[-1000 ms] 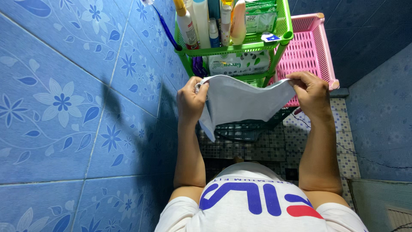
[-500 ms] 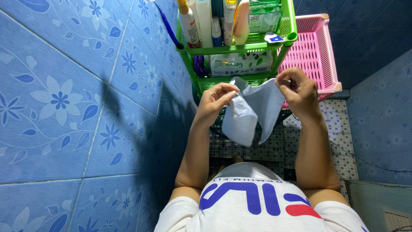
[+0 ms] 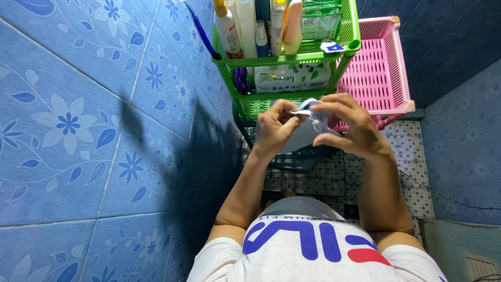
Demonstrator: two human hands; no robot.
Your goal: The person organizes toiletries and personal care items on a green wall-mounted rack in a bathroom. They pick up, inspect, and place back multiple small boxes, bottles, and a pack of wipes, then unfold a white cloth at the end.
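Head view: both hands (pinching) on pale cloth [image 3: 308,130]

Both hands hide most of the pale blue cloth [image 3: 308,137].

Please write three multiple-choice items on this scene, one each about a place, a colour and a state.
1. Where is the pink basket relative to the green rack?
A. To its right in the picture
B. To its left in the picture
C. On its top shelf

2. What colour is the cloth in the hands?
A. Red
B. Light blue-grey
C. Black

3. How is the cloth held?
A. Draped over the rack
B. Lying on the floor
C. Gathered between both hands

Answers: 1 A, the basket sits right of the rack's green posts. 2 B, the cloth is pale blue-grey. 3 C, the left hand and right hand meet and pinch it at its top.
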